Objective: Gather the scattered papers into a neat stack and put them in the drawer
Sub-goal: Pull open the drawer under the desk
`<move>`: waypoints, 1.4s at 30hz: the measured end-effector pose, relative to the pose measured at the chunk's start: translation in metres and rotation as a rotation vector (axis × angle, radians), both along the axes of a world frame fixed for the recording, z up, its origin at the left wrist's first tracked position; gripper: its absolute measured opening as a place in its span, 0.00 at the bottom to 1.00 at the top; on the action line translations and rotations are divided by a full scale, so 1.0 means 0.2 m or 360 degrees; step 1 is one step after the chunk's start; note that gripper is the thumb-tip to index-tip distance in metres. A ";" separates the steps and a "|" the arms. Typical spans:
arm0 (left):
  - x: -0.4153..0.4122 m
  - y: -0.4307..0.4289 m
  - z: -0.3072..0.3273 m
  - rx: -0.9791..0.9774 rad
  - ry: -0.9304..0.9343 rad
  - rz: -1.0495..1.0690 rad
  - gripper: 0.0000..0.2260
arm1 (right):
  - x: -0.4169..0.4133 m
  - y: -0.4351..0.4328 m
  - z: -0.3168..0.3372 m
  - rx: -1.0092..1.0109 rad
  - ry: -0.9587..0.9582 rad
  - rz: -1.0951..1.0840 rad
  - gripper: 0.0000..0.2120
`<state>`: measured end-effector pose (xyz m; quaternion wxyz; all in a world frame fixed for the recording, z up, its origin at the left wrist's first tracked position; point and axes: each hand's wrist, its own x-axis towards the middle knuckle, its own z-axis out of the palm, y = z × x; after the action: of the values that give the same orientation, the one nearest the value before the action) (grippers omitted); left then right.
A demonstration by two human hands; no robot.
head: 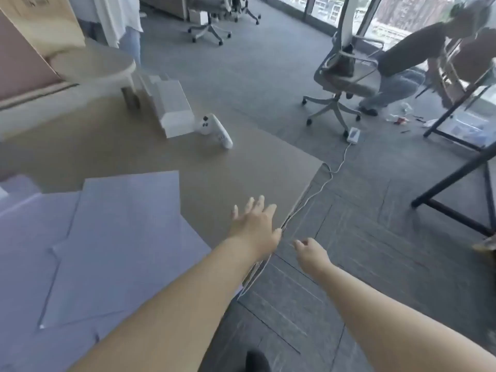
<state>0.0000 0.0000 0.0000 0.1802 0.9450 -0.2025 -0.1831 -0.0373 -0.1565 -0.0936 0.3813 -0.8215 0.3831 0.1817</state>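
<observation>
Papers (112,237) lie spread on the table (241,162), left of both grips: left hand (255,226) splayed open, right hand (311,251) loosely curled, both empty.

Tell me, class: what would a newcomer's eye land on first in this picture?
Probably the two bare arms reaching forward, left hand spread open over the table's right edge and right hand loosely curled beyond it, above the carpet. Next, the pale papers overlapping at lower left, untouched by either hand.
</observation>
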 end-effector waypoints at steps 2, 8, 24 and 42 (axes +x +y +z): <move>0.05 -0.10 -0.13 0.0017 0.0024 0.0015 0.31 | 0.07 -0.03 -0.17 0.0189 -0.0101 -0.0177 0.17; 0.16 -0.29 -0.44 0.0320 -0.0408 -0.0012 0.35 | 0.33 -0.04 -0.56 0.0509 -0.0402 -0.0367 0.12; 0.10 -0.36 -0.51 0.0499 -0.0752 0.0197 0.24 | 0.24 -0.10 -0.82 0.0028 -0.1026 -0.0373 0.25; 0.04 -0.38 -0.46 0.0544 -0.0615 0.0226 0.24 | -0.37 -0.69 -0.75 -0.0015 -0.0617 -0.0337 0.29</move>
<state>0.0084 -0.0756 -0.0922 -0.0116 0.9909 -0.1326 -0.0176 -0.1116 -0.2940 -0.2439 0.4609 -0.7981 0.3875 -0.0224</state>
